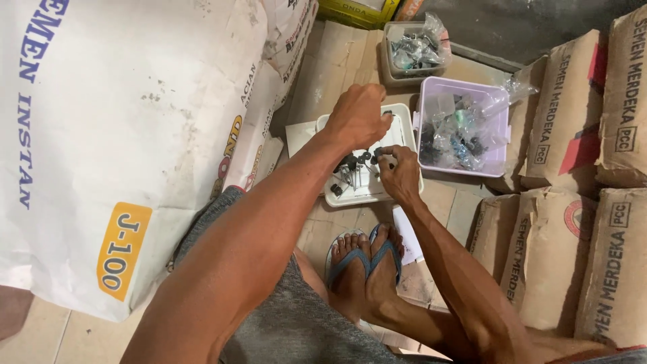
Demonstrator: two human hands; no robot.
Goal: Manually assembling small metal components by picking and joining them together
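cement sacks around, hands (pixel 377 145) over white tray (pixel 404 131) of screws (pixel 350 172)

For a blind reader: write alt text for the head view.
Seen from above, a seated person's left hand and right hand work over a white tray of small dark screws on the floor. A lilac tub of bagged hardware sits beside it, between white sacks and brown sacks.

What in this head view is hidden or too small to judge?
- Left hand: fist from behind; anything held is hidden.
- Right hand fingers: pinched item too small to tell.
- Lilac bin: contents masked by crumpled plastic bags.
- White tray: partly covered by both hands.
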